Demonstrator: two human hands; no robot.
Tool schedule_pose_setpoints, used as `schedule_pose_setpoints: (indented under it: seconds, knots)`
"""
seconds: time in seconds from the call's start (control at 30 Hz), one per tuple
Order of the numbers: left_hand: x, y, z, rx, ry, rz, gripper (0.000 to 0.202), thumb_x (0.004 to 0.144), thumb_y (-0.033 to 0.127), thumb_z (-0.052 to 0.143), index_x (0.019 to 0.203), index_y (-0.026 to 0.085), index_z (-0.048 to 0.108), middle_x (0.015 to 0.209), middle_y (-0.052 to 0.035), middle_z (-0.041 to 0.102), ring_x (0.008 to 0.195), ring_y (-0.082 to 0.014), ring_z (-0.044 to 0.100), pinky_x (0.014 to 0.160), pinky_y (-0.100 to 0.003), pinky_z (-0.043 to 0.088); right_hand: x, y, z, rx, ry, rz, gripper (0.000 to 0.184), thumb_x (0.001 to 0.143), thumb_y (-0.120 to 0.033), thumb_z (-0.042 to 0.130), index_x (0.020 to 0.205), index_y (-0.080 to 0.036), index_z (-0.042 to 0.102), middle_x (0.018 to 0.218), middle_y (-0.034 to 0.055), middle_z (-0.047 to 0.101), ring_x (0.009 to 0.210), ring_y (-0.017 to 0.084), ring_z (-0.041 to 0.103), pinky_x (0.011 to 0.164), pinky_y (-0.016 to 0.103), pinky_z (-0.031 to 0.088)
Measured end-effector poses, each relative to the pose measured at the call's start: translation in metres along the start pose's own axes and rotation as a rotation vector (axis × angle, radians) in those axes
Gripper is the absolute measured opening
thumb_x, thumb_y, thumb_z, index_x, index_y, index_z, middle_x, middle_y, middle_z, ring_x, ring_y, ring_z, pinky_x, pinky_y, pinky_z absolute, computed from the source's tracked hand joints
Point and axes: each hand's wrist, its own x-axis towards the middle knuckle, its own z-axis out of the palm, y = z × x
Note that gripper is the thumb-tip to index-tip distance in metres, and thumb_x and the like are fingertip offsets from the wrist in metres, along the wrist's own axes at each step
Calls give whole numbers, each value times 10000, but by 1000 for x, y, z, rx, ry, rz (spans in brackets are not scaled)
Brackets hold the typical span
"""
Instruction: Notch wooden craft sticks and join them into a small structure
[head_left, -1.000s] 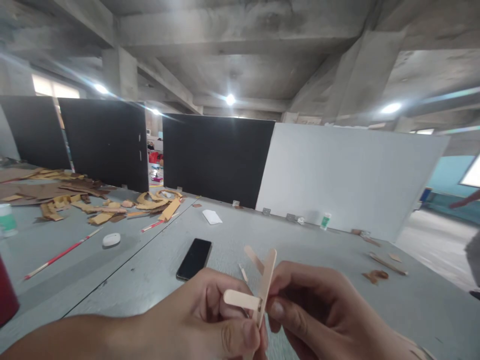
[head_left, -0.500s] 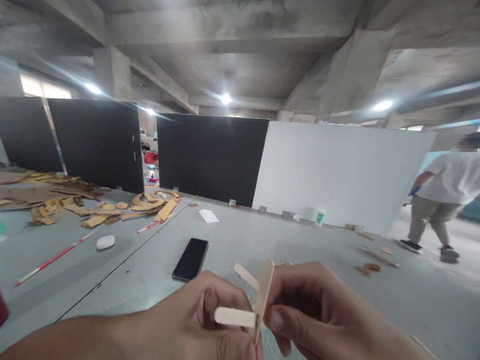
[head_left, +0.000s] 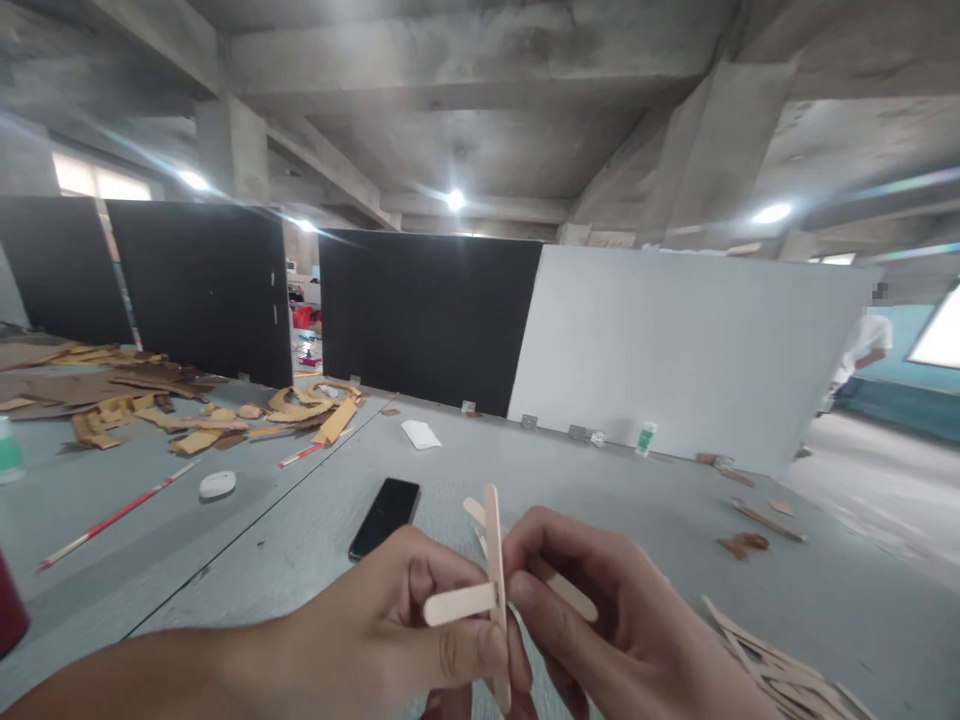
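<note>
Head | phone (head_left: 385, 515) beyond left hand (head_left: 409, 635) | stick pile (head_left: 789, 672) beside right hand (head_left: 634, 610)

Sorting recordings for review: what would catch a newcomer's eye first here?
Probably the crossed pale wooden sticks, held between the left hand and the right hand, low in the centre. Next, the large black panel and white panel standing side by side along the table's far edge. Torn yellow-brown scraps lie scattered at the left.

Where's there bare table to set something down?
Grey tabletop shows between the smartphone and the green-and-white bottle by the white panel, and between the brown scrap and the wooden strips. Crowded: left, under torn cardboard.
</note>
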Motion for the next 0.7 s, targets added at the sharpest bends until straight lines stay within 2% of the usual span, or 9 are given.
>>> schedule_pose_setpoints:
  seconds: [0.13,0.2,0.3,0.4,0.57,0.7]
  knots:
    - [-1,4,1,19,-37,42,547,936,661,693,907,133,833,823,-97,761,582,-94,560,496,-177,410,0,1,5,21,-42,48,334,1068,-525,562,928,-226,615,703,-19,620,536,119,563,494,239,473]
    - [-2,3,1,39,-30,43,550,940,655,694,905,129,850,820,-98,755,588,-87,544,512,-176,395,-1,2,3,62,-65,80,378,1047,-583,578,958,-219,627,731,-14,628,520,107,538,480,231,465]
    - [-3,0,2,42,-1,37,528,942,633,708,955,127,857,905,-127,782,609,-85,537,561,-186,419,-1,4,-6,170,-123,142,449,1017,-663,589,1054,-217,632,778,-6,646,523,99,543,473,218,458]
    - [-2,-2,3,20,2,72,514,974,603,683,974,119,857,964,-163,806,587,-83,521,538,-187,411,1,9,-12,215,-183,176,479,1005,-682,602,1049,-206,628,755,-5,637,529,101,568,444,197,430]
    - [4,-6,0,-20,-25,54,519,948,616,710,949,117,855,884,-149,798,533,-77,541,478,-171,414,4,10,-13,183,-90,101,486,988,-690,625,1011,-206,660,772,-20,615,523,77,494,471,195,423]
    - [5,-7,-1,1,-29,58,555,923,663,710,903,130,864,821,-124,764,519,-80,532,458,-175,385,1,7,-15,187,-122,61,486,977,-693,640,971,-207,659,722,-36,585,538,83,485,499,195,437]
